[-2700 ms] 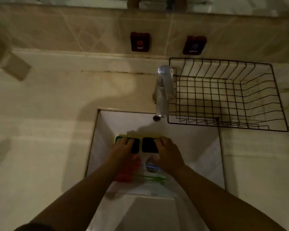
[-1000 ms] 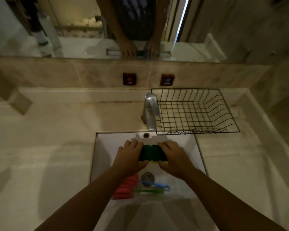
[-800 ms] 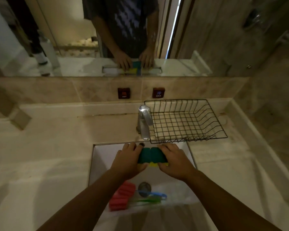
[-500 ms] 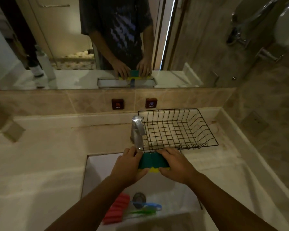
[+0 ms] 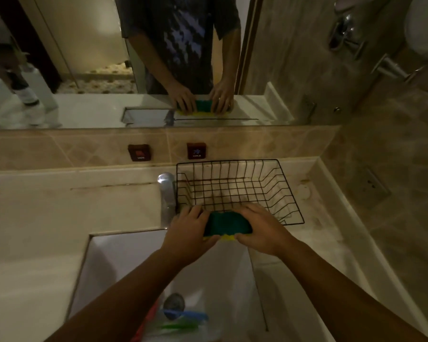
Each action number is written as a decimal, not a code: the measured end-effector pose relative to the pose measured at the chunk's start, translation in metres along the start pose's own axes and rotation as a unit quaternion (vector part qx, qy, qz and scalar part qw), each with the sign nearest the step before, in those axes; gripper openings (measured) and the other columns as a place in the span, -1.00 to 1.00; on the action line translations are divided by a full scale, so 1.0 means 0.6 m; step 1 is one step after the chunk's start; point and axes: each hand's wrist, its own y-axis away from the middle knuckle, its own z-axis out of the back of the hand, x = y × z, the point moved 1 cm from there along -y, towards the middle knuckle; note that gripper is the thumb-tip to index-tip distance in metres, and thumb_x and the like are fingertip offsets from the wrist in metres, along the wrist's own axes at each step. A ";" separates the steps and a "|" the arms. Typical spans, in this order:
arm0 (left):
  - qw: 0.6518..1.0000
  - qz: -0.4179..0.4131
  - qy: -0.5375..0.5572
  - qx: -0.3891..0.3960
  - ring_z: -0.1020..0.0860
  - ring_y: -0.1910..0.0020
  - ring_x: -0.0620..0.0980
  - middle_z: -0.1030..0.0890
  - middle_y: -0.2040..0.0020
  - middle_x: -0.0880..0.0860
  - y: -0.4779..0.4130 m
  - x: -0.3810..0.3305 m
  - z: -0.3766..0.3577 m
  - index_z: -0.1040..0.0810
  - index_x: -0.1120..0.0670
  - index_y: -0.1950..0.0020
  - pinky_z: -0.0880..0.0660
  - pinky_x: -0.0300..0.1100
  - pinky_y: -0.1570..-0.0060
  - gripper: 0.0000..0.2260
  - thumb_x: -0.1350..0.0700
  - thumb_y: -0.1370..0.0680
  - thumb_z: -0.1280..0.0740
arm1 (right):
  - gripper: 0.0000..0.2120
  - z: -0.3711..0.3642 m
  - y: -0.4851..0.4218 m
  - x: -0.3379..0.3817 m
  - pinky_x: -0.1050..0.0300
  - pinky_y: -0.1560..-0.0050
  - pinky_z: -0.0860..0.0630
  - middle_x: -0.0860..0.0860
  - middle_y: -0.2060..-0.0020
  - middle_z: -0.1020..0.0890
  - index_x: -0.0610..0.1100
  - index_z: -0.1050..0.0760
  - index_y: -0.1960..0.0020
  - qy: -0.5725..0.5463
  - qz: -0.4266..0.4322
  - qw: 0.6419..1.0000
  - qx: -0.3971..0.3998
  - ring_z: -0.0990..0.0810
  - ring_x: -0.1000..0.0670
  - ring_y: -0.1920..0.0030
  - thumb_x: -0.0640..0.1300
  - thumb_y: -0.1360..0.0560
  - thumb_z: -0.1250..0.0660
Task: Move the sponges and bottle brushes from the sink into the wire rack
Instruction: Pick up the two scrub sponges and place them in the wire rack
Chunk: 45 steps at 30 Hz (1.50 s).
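We've got both hands on the sponges [image 5: 226, 222] — left hand [image 5: 186, 236] clamping one end, right hand [image 5: 262, 230] the other, green faces up with a yellow edge showing underneath. They're held in the air at the near rim of the rack [image 5: 269, 186], just ahead of our fingers, with the tap [image 5: 167, 193] beside the left hand. Back below our forearms, in the sink [image 5: 114, 262], lie the brushes [image 5: 185, 315] — blue and green handles by the drain [image 5: 174, 302], something red just left of them.
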 end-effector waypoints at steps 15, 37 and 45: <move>0.991 0.107 -0.032 0.074 -0.31 -0.36 0.07 -0.38 -0.36 0.00 -0.188 -0.002 -0.103 -0.31 -0.04 -0.44 -0.42 0.12 -0.28 -0.41 -0.10 -0.46 -0.41 | -0.45 -0.034 -0.137 -0.171 0.06 -0.02 -0.51 0.03 -0.08 -0.49 0.02 -0.40 -0.26 -0.044 -0.011 0.999 0.016 -0.48 0.00 -0.07 0.06 -0.33 -0.50; 0.979 0.197 -0.043 0.034 -0.21 -0.46 0.09 -0.31 -0.49 -0.02 -0.307 0.082 -0.151 -0.23 -0.06 -0.52 -0.22 0.06 -0.37 -0.40 -0.08 -0.52 -0.36 | -0.55 -0.098 -0.286 -0.228 0.00 0.01 -0.38 0.01 0.00 -0.58 -0.05 -0.43 -0.09 0.038 0.048 0.994 -0.089 -0.37 -0.05 -0.12 0.13 -0.30 -0.42; 0.984 0.175 -0.030 0.029 -0.17 -0.49 0.11 -0.27 -0.51 0.04 -0.295 0.086 -0.166 -0.25 0.00 -0.54 -0.25 0.07 -0.44 -0.46 0.06 -0.58 -0.31 | -0.55 -0.109 -0.278 -0.227 -0.08 -0.06 -0.41 0.02 -0.05 -0.58 -0.05 -0.45 -0.09 0.049 0.057 0.990 -0.118 -0.46 -0.11 -0.11 0.21 -0.37 -0.44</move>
